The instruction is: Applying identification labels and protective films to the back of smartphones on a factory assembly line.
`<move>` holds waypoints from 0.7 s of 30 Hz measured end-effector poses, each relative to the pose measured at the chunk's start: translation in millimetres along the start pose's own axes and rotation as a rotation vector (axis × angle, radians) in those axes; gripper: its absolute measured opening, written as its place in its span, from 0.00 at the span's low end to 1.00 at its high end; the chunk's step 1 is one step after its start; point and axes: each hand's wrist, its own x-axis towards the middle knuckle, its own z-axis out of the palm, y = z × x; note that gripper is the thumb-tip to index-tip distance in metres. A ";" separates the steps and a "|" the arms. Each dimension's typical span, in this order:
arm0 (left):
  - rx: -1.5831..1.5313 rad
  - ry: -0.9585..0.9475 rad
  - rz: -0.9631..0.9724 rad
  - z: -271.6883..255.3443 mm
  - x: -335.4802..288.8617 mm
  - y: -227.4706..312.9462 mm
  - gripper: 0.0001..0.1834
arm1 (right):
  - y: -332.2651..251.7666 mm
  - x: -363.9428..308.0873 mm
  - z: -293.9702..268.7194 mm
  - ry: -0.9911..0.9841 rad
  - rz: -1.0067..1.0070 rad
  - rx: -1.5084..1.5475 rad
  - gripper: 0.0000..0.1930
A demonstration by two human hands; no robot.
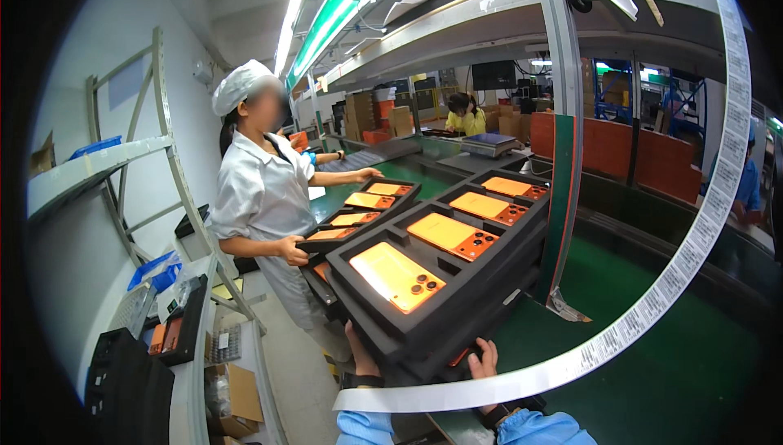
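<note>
Near, left of the metal post (561, 110), stacked black foam trays (377, 323) keep 4 orange phones (390, 272) apart, probably against scratching. The left hand's (360, 350) grip is hidden underneath; the right hand (484, 361), loosely curled alongside, perhaps steadies; its hold is unclear.

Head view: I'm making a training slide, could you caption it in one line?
Left hand and right hand at stacked black trays of orange phones as a co-worker holds another tray.
</note>
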 end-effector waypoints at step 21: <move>0.262 0.024 -0.302 -13.0 -185.4 14.8 0.19 | -44.7 -77.0 -112.8 0.039 0.330 0.963 0.17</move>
